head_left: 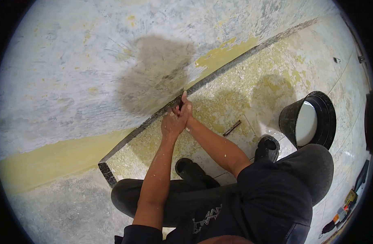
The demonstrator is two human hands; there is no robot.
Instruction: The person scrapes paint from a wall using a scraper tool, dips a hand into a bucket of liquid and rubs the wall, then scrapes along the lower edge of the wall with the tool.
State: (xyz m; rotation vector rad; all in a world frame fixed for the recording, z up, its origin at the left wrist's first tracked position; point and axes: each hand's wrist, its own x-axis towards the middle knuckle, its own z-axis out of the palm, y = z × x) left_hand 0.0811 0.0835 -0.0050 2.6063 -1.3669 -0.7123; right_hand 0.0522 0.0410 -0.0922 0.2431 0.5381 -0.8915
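Observation:
Both my hands are together low against the wall [154, 77], above the dark skirting strip [129, 138]. My right hand [187, 109] is closed round a slim dark hand tool [181, 105], with one finger stretched along it towards the wall. Pressed close beside it, my left hand [173, 123] is closed on the same tool. Most of the tool is hidden, so its exact kind does not show. White residue speckles both hands. The wall has patchy white and grey areas, with yellow paint exposed near its foot.
Yellow and white flakes cover the tiled floor [272, 65] along the wall. A dark stick-like object [232, 127] lies by my right forearm. The black bucket [329, 122] at right holds whitish liquid. Assorted items [349, 199] lie at the far right edge.

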